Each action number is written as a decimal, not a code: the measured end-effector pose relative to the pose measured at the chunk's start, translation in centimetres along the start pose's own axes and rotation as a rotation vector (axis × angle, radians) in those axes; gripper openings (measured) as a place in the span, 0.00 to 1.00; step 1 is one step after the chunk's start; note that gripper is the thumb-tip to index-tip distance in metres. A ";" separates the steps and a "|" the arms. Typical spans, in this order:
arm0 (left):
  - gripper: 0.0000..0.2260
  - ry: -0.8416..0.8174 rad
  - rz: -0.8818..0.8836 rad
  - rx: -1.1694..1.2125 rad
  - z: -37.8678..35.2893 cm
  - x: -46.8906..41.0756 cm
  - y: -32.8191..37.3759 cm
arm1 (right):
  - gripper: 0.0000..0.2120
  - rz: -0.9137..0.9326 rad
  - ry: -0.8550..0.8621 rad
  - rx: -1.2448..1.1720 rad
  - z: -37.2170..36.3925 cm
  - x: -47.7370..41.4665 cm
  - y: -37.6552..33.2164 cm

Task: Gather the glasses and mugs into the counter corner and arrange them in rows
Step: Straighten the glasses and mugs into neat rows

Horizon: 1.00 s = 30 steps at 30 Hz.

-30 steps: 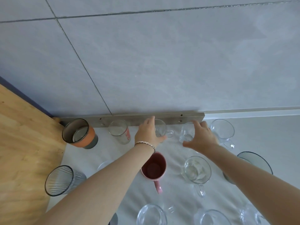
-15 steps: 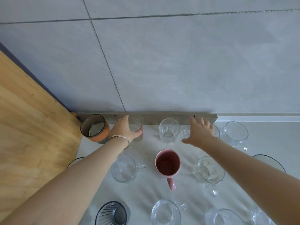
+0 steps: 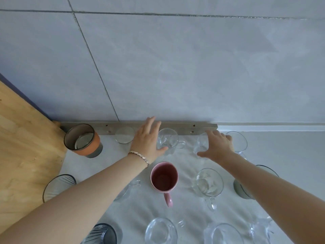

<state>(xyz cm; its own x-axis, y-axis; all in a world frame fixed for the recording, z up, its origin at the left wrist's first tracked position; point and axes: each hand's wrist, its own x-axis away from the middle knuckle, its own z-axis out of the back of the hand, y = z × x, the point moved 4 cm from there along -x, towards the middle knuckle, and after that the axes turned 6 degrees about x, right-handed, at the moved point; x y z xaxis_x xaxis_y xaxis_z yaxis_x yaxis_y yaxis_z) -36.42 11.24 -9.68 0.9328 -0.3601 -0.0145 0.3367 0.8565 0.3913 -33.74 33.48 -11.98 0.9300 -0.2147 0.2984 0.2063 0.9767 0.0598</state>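
A: Nearest the camera, at six o'clock, a clear glass mug [image 3: 161, 231] stands on the pale counter [image 3: 191, 213], with another clear mug [image 3: 225, 234] just beside it at five.

B: Moving up, the pink mug [image 3: 164, 177] sits dead centre, handle pointing back at six. At its three o'clock stands a clear handled mug [image 3: 207, 183], well apart from it.

A: Now the hands! The left hand [image 3: 146, 140], bracelet [image 3: 139, 155] at the wrist, is spread flat, fingers loose, thumb touching a glass mug [image 3: 168, 140] at twelve.

B: The right hand [image 3: 217, 146] at one o'clock drapes over another clear mug [image 3: 200, 143]. Gripping or just resting? I cannot tell.

A: Farthest back, by the grey strip [image 3: 175, 126], a small tumbler [image 3: 124, 135] at eleven, and the orange-banded cup [image 3: 82, 140] in the corner at ten.
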 end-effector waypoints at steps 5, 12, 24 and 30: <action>0.37 -0.178 -0.057 0.158 -2.6 -1.2 5.0 | 0.49 0.208 -0.036 -0.159 0.3 -0.4 0.8; 0.41 -0.395 -0.106 0.089 -5.6 -2.9 10.4 | 0.58 0.104 -0.082 0.064 0.4 -0.7 7.1; 0.38 -0.274 0.127 0.257 -9.3 -5.1 14.0 | 0.42 -0.097 -0.015 -0.335 -1.8 -0.3 15.1; 0.38 -0.229 0.137 0.257 -9.6 -5.1 14.5 | 0.43 -0.058 -0.048 -0.362 -2.2 -0.4 16.9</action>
<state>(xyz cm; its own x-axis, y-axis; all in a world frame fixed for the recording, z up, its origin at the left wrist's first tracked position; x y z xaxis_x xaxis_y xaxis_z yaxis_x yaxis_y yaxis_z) -35.11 29.05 -12.79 0.9042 -0.3468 0.2492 0.1400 0.7920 0.5942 -29.92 50.04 -13.19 0.9000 -0.2604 0.3495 0.3602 0.8958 -0.2602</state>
